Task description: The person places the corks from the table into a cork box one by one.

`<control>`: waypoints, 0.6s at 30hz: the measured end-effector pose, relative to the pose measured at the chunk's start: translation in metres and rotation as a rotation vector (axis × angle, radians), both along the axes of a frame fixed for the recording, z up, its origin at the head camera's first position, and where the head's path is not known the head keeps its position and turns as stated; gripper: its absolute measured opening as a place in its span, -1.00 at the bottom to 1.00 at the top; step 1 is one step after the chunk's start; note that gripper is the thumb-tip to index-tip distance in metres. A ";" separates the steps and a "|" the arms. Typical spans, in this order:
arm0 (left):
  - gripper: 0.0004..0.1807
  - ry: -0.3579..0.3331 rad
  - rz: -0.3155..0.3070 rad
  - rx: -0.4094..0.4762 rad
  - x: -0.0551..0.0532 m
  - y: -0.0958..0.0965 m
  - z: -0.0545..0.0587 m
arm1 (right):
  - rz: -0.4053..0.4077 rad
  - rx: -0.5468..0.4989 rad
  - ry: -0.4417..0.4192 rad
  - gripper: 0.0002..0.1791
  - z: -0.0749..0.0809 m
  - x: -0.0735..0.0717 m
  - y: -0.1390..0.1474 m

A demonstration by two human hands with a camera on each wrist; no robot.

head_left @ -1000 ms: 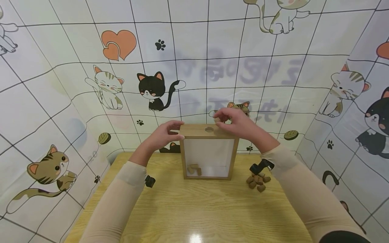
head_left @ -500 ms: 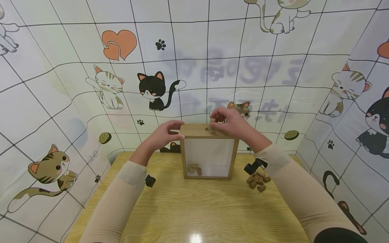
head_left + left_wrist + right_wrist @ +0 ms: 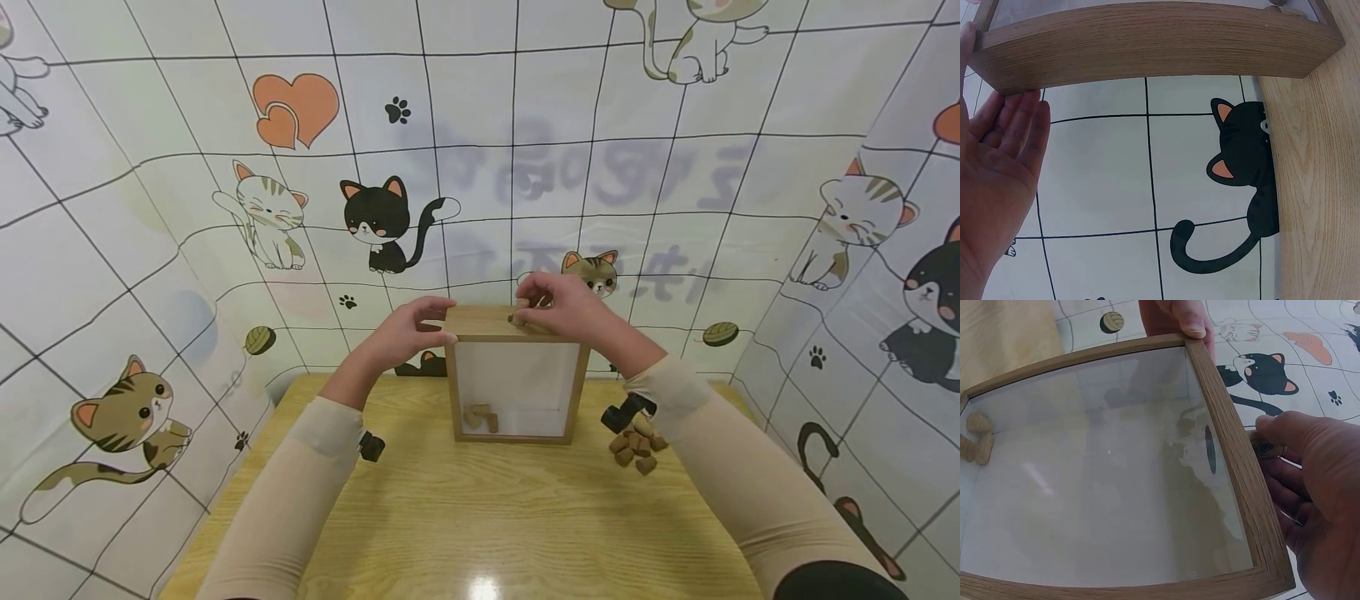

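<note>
A shallow wooden box (image 3: pixel 474 323) with a clear front stands upright on the table. My left hand (image 3: pixel 407 335) holds its upper left corner, thumb at the front edge and fingers along the side and back. In the left wrist view, those fingers (image 3: pixel 1019 125) touch the box's wooden side (image 3: pixel 1147 50). Over the round hole in the box's top, my right hand (image 3: pixel 567 310) pinches a small wooden piece (image 3: pixel 1266 449) between thumb and fingers. The hand partly hides the hole and piece. Several wooden pieces (image 3: pixel 480 415) lie inside, at the bottom left.
To the right of the box, a pile of small brown wooden pieces (image 3: pixel 636 450) lies on the table (image 3: pixel 480 508), partly under my right wrist camera (image 3: pixel 628 412). A wall covering (image 3: pixel 472 100) with printed cats rises behind and at both sides.
My right hand has moved left along the box top, bringing the wooden piece from beside the hole to over it, then dipped slightly. The left hand keeps its hold on the corner.
</note>
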State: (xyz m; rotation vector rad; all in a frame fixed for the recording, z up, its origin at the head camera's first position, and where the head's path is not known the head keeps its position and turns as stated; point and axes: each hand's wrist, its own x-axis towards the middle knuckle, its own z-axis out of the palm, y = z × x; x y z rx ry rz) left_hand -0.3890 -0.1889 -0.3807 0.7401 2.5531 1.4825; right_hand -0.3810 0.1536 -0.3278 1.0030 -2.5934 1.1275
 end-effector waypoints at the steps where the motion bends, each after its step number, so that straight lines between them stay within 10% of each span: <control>1: -0.23 0.000 0.000 0.000 0.000 0.000 0.000 | 0.000 0.004 -0.002 -0.76 0.000 0.000 0.000; 18: -0.23 0.008 0.001 0.012 -0.003 -0.001 -0.004 | -0.062 -0.048 0.068 -0.92 -0.005 0.013 0.021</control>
